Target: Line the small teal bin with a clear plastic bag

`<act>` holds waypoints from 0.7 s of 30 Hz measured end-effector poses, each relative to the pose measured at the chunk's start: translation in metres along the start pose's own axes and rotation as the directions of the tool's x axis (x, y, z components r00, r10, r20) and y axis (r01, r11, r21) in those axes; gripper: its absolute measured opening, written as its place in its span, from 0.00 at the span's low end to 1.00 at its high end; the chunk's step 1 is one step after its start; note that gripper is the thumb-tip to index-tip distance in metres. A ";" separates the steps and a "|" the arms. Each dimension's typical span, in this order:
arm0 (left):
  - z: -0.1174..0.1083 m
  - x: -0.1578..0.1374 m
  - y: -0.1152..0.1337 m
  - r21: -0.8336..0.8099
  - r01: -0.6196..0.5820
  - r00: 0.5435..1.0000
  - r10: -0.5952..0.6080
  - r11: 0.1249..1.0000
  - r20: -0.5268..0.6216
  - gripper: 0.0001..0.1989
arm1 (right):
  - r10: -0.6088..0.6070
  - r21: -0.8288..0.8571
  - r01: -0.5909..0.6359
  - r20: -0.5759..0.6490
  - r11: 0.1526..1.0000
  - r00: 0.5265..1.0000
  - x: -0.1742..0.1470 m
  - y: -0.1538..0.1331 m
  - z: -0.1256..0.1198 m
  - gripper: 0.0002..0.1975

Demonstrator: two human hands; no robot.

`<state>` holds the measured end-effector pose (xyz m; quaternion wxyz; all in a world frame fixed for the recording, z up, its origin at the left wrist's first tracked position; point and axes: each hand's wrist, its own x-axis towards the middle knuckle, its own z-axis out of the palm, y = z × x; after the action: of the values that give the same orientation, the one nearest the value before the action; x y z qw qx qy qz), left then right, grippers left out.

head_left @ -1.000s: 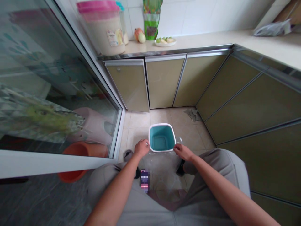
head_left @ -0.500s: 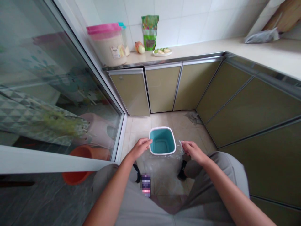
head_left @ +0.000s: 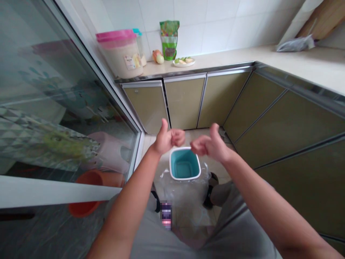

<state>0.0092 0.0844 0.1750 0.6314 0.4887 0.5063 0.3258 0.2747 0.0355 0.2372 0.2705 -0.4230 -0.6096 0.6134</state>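
Note:
A teal bin (head_left: 184, 162) with a white rim stands upright on the floor, its inside showing. Above its far left side is my left hand (head_left: 169, 138), thumb raised and fingers curled in, with nothing visible in it. My right hand (head_left: 208, 145) faces it over the bin's far right corner, likewise thumb up with curled fingers and nothing visible in them. A clear plastic bag (head_left: 180, 192) lies crumpled around the bin's near side and between my feet, apart from both hands.
Left of my foot is a small blurred purple package (head_left: 166, 215). Cabinets (head_left: 185, 100) line the back and right under a counter holding a pink-lidded container (head_left: 122, 54), green pouch (head_left: 169, 40) and plate (head_left: 184, 64). An orange bucket (head_left: 86, 207) stands beyond the glass door (head_left: 118, 129).
Both hands have moved up, forward and inward over the bin, thumbs now raised. My right hand has let go of the clear plastic bag, which stays low around the bin.

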 end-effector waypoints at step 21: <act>-0.019 0.012 -0.056 0.171 -0.114 0.957 0.155 0.979 -0.246 0.17 | 0.054 -0.576 -0.060 -0.027 0.815 0.998 0.065 0.151 -0.002 0.23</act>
<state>-0.0098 0.0837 0.1180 0.4964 0.5231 0.5735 0.3886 0.2721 0.0749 0.0779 0.1144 -0.5060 -0.7525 0.4058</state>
